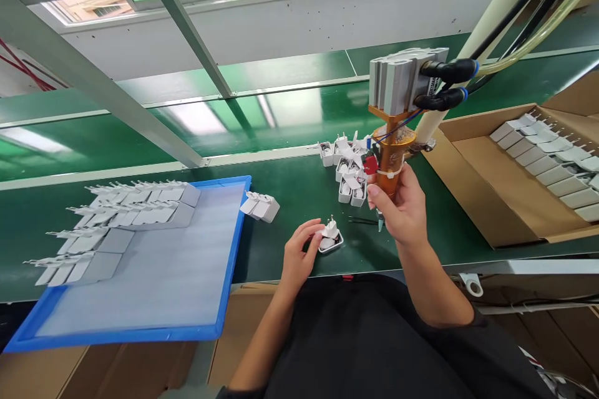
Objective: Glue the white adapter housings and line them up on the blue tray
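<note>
My left hand (pixel 303 250) pinches a small white plug adapter (pixel 330 243) on the green bench. The adapter's shell is open upward, and a pronged piece stands over it. My right hand (pixel 402 209) is wrapped round an orange dispensing gun (pixel 389 165), just right of the adapter. A grey metal block (pixel 397 82) with black air fittings sits on top of the gun, and its thin tapered nozzle (pixel 380 222) points down. Behind the adapter lies a cluster of open white adapter shells (pixel 349 168). Several closed adapters (pixel 261 206) sit together to my left.
A blue-rimmed tray (pixel 223 280) on the left carries rows of white adapters (pixel 154 206). On the right stands an open cardboard box (pixel 486 193) with more adapters (pixel 552 162). A cream post (pixel 472 56) and hoses rise behind the gun. Dark tweezers (pixel 362 221) lie near the nozzle.
</note>
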`<action>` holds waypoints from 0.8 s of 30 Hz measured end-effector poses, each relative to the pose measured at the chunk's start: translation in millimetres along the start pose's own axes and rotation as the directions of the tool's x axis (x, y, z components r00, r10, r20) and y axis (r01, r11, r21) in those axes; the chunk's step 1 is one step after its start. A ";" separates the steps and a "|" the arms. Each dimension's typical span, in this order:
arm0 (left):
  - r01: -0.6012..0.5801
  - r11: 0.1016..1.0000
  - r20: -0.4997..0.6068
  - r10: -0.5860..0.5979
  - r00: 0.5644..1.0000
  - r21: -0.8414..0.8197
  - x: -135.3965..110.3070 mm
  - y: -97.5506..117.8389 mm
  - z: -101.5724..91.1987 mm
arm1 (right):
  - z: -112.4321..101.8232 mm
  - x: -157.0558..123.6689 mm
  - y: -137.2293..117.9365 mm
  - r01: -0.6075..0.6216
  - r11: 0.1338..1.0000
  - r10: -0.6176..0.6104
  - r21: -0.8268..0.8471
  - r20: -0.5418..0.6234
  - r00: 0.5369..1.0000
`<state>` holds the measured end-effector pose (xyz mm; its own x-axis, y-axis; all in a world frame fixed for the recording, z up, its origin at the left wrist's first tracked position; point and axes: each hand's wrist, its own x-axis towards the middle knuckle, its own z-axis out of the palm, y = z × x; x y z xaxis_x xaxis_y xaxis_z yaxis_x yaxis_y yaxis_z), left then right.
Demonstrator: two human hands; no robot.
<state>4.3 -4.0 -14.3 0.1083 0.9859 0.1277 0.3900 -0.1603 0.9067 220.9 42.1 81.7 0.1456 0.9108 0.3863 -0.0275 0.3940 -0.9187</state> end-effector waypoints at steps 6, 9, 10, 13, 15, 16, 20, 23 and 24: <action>-0.202 0.906 0.181 0.142 0.973 0.373 -4.4 4.2 9.7 | 26.7 -5.2 -7.5 0.007 0.998 -0.010 0.055 0.058 0.998; -0.205 0.872 0.196 0.128 0.972 0.445 -3.9 9.0 20.5 | 34.1 -7.0 -7.9 0.020 0.998 -0.024 0.057 0.077 0.997; -0.199 0.866 0.202 0.117 0.972 0.458 -3.5 10.5 22.9 | 35.5 -7.4 -7.7 0.026 0.998 -0.030 0.058 0.080 0.996; -0.176 0.859 0.175 0.102 0.979 0.482 -2.7 12.7 26.4 | 37.0 -8.1 -7.5 0.036 0.998 -0.040 0.058 0.077 0.996; -0.178 0.870 0.137 0.128 0.982 0.461 -2.6 11.5 28.7 | 37.0 -8.4 -8.1 0.037 0.998 -0.040 0.044 0.069 0.997; -0.186 0.878 0.119 0.148 0.982 0.441 -2.5 10.3 30.6 | 37.0 -8.6 -8.7 0.038 0.999 -0.040 0.033 0.065 0.997; -0.213 0.914 0.090 0.194 0.977 0.346 -2.0 7.4 41.6 | 38.0 -9.7 -11.5 0.047 0.999 -0.046 -0.014 0.048 0.998; -0.167 0.959 0.109 0.145 0.983 0.229 -2.4 12.3 45.2 | 39.0 -10.9 -12.6 0.071 0.996 -0.070 -0.060 0.027 0.997; -0.147 0.970 0.121 0.125 0.985 0.192 -2.8 15.3 44.8 | 39.0 -11.3 -12.5 0.084 0.993 -0.082 -0.078 0.021 0.996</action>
<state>51.0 -11.4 -18.8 0.2662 0.9448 0.1909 0.5382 -0.3100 0.7838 181.0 31.7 92.0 0.1270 0.8776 0.4623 0.0620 0.4581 -0.8867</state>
